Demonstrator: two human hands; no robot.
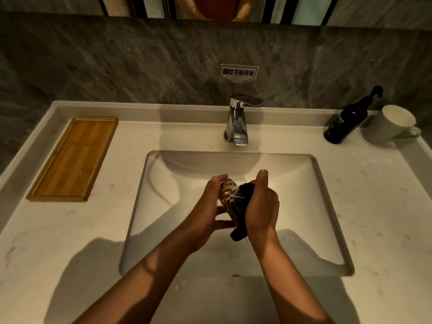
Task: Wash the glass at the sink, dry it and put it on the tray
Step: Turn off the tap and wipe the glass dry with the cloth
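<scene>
Over the middle of the white sink (327, 206), my left hand (205, 211) grips a clear patterned glass (230, 194), which lies tilted on its side. Pressed against the glass's right end is a black cloth (245, 195), bunched in my right hand (263, 206); a tail of the cloth hangs below my wrist. Much of the glass is covered by my fingers and the cloth. The wooden tray (72, 160) lies on the counter at the left, with nothing on it.
A chrome faucet (237, 120) stands behind the basin; no water runs from it. At the back right stand a black pump bottle (346, 120) and a white mug (390, 123). A white label (238, 73) is stuck on the grey stone wall.
</scene>
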